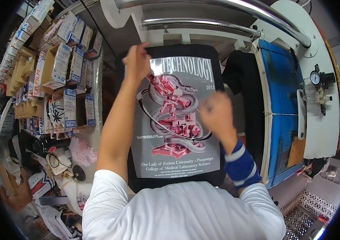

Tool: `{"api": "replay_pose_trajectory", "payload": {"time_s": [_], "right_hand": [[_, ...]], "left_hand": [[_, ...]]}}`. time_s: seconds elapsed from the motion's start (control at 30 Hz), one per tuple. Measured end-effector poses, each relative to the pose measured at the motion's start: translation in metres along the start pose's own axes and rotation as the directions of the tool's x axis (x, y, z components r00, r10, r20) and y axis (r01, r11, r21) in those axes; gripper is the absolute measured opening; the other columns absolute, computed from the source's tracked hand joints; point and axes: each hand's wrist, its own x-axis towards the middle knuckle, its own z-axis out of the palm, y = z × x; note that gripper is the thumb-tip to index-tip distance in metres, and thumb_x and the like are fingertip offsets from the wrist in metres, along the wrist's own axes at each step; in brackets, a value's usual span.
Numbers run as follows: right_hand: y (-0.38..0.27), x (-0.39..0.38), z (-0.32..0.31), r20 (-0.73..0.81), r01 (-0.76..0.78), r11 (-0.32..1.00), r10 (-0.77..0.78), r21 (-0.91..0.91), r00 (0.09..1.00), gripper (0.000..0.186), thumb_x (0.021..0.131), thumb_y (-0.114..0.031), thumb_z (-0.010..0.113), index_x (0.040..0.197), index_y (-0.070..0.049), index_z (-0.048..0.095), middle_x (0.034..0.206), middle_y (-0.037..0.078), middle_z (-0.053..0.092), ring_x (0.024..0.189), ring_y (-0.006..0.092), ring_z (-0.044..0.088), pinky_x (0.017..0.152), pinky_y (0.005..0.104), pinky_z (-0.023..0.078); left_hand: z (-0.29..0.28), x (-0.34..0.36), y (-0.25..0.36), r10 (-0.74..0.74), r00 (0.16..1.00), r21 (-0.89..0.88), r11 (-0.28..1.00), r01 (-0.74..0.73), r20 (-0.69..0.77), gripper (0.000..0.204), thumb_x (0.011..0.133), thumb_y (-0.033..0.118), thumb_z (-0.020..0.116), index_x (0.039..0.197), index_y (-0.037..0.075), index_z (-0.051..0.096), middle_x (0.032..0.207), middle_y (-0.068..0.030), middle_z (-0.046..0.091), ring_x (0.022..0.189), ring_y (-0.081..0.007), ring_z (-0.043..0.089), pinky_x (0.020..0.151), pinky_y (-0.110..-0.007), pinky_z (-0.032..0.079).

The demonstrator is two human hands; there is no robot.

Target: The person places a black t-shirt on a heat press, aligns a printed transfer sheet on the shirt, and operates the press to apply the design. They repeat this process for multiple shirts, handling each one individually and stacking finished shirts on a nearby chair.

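A translucent film sheet (142, 132) with white lettering and a red-and-grey print of a microscope and a coiled snake lies on a black garment (150, 184). The garment is spread over a flat platform in front of me. At the sheet's upper left corner is my left hand (136, 64), one finger stretched out, with no held thing visible. My right hand (218, 116) hovers or rests over the sheet's right edge, about halfway down. Motion smears its fingers, and a small dark spot shows beside them. A blue band with grey stripes (242, 164) wraps my right forearm.
White press machinery with chrome bars (202, 23) crosses the far side. Blue panels (282, 104) and a pressure gauge (315, 77) stand on the right. Stacked cardboard boxes (57, 68) fill the left. A black bag-like cloth (244, 76) hangs beside the platform.
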Motion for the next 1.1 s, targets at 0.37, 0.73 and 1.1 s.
{"api": "replay_pose_trajectory", "payload": {"time_s": [0.37,0.73,1.1], "right_hand": [[0.204,0.055,0.094,0.735,-0.663,-0.353,0.484,0.66,0.475,0.026,0.096,-0.022,0.067,0.114,-0.002,0.069,0.106,0.012,0.074,0.097,0.028,0.07,0.087,0.0393,0.055],[0.184,0.073,0.017,0.501,-0.604,-0.201,0.777,0.772,0.381,0.028,0.083,-0.02,0.081,0.106,-0.01,0.068,0.112,0.007,0.067,0.109,0.0276,0.056,0.096,0.0422,0.043],[0.19,0.072,0.02,0.492,-0.664,-0.106,0.759,0.74,0.427,0.019,0.086,-0.025,0.082,0.099,-0.017,0.07,0.089,-0.002,0.056,0.088,0.0183,0.052,0.094,0.0409,0.042]], "left_hand": [[-0.044,-0.084,-0.137,-0.569,0.459,-0.582,-0.043,0.812,0.683,0.051,0.1,0.05,0.062,0.122,0.005,0.071,0.119,-0.0098,0.073,0.105,-0.0247,0.07,0.087,-0.038,0.058],[-0.076,-0.076,-0.189,-0.695,0.692,-0.708,0.391,0.589,0.192,0.042,0.089,0.008,0.078,0.127,0.004,0.062,0.101,-0.0049,0.069,0.083,-0.0115,0.06,0.07,-0.024,0.046],[-0.1,-0.076,-0.16,-0.515,0.848,-0.622,0.625,0.471,0.125,0.042,0.088,-0.001,0.07,0.129,0.004,0.071,0.093,0.0041,0.066,0.074,-0.0042,0.053,0.065,-0.021,0.043]]}}
